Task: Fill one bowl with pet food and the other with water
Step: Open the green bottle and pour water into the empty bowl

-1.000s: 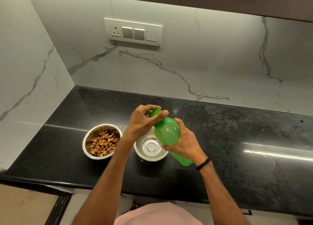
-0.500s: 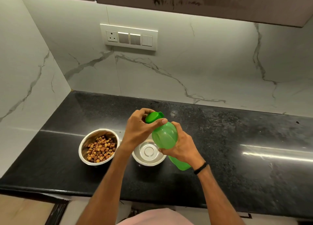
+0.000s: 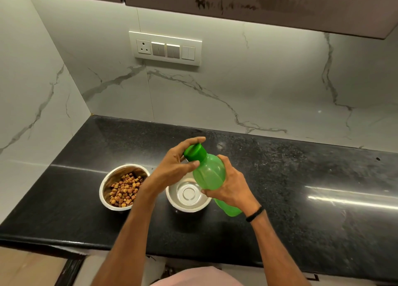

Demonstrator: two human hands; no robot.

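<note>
Two steel bowls stand side by side on the black counter (image 3: 301, 232). The left bowl (image 3: 107, 182) holds brown pet food pieces (image 3: 124, 192). The right bowl (image 3: 187, 196) shows a bare shiny bottom, partly hidden by my hands. Above it I hold a green plastic bottle (image 3: 210, 173), tilted with its neck up and to the left. My right hand (image 3: 231, 185) wraps its body. My left hand (image 3: 174, 167) has thumb and fingers around the dark green cap (image 3: 195, 151), which sits on the neck.
A marble-patterned wall runs behind and to the left of the counter, with a switch panel (image 3: 165, 48) on it. A cabinet (image 3: 258, 3) hangs overhead. The counter's front edge runs along the bottom, with my pink shirt (image 3: 198, 278) below it.
The bottle stays over the right bowl in the same grip. My left fingers have shifted around the cap, and more of the cap shows. The head view has tipped slightly.
</note>
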